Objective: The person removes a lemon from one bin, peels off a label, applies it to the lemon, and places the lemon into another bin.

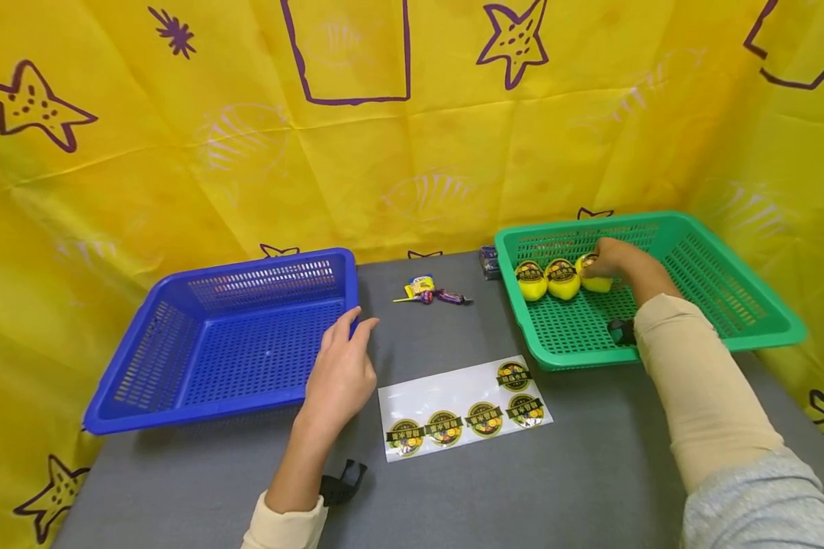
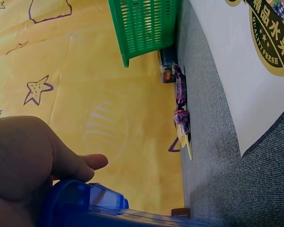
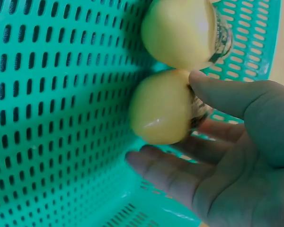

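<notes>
Inside the green basket (image 1: 556, 357), my right hand (image 1: 614, 259) reaches to the rightmost yellow lemon (image 3: 158, 111). Its thumb touches the lemon near the label, and the other fingers curve around the underside. Two more lemons stand beside it in a row along the back left, a middle lemon (image 1: 563, 284) and a left lemon (image 1: 531, 286), each with a round black and gold sticker. My left hand (image 1: 341, 374) rests at the right rim of the blue basket (image 1: 247, 408), fingers loosely extended and holding nothing. The blue basket contains nothing visible.
A white sticker sheet (image 1: 446, 389) with several round labels lies between the baskets. Behind it are a lollipop (image 1: 423, 297), a purple-wrapped candy (image 1: 452, 296) and a yellow packet (image 1: 419, 285). A dark small box (image 1: 489, 262) stands against the green basket. A yellow patterned cloth (image 1: 357, 175) hangs behind.
</notes>
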{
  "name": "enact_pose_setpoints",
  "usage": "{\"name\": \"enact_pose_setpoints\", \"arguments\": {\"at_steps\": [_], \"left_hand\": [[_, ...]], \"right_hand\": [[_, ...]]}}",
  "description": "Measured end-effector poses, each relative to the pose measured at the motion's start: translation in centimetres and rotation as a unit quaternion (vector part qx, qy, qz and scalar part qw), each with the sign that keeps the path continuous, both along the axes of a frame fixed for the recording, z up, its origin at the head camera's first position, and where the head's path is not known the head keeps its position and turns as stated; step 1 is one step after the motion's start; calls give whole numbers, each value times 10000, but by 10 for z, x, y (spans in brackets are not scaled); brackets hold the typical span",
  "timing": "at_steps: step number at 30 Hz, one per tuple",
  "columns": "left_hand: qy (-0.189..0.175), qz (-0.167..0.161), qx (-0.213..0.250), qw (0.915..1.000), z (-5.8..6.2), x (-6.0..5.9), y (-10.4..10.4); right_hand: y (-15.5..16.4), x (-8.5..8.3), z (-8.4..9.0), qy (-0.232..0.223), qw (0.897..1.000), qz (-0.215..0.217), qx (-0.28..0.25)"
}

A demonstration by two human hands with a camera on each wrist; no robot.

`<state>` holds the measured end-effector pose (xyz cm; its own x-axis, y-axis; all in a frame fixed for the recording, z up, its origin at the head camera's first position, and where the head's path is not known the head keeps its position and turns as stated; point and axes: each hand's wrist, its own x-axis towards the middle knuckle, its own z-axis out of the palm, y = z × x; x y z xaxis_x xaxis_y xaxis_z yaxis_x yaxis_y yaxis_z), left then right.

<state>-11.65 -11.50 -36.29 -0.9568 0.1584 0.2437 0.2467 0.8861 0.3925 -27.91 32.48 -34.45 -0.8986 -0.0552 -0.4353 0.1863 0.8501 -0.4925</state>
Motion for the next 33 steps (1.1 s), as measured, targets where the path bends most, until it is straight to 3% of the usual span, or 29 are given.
{"name": "enact_pose_setpoints", "arguments": {"at_steps": [4,9,15,20,24,28,33], "left_hand": [[18,-57,171,9998,0,-1,-2],[57,-76,469,9989,1,-3,-5],[81,-198,576,9981,1,-3,-6],[-404,-236,-114,9988,11,-6,-6],[-833,-334,-999,9909,22,-11,-3],[-972,-454,-1462,9834,26,-17,3],[-1081,-553,-1662,9786,26,-21,9]], "right_hand": [[-4,7,16,-159,9986,298,417],[-13,16,42,42,9951,699,691],[-40,57,61,1061,9752,1688,957],[-77,104,52,1927,9558,2112,687],[-105,132,36,2310,9361,2468,971],[-127,142,21,2491,9222,2680,1254],[-142,142,11,2531,9190,2783,1183]]}}
